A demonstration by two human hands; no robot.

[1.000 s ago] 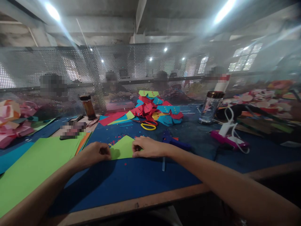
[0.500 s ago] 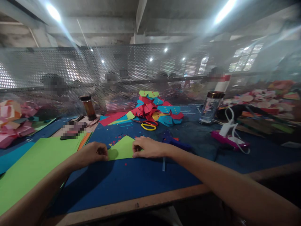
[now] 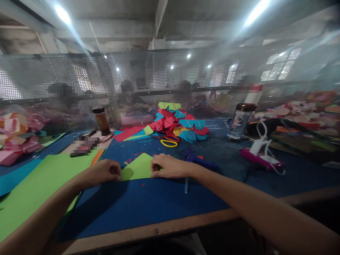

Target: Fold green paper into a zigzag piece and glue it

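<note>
A folded piece of light green paper (image 3: 140, 168) lies on the blue table top (image 3: 148, 205), its peak pointing away from me. My left hand (image 3: 105, 172) is closed with its fingertips at the paper's left corner. On the right side, my right hand (image 3: 166, 166) pinches the paper's lower edge between thumb and fingers. Just beyond lie scissors (image 3: 169, 141) with yellow and red handles. A dark blue glue gun (image 3: 199, 159) rests behind my right forearm, and a thin clear stick (image 3: 186, 185) is below it.
Large green sheets (image 3: 50, 177) are stacked at left, near a phone (image 3: 85, 146) and a brown jar (image 3: 101, 122). Folded coloured papers (image 3: 172, 122) are piled ahead. A clear bottle (image 3: 240, 122) and a magenta power strip (image 3: 261, 158) stand right. A perforated screen (image 3: 148, 78) closes off the back.
The whole view has shifted slightly. My left hand looks a touch nearer the right hand; both stay at the green paper, which keeps its folded shape.
</note>
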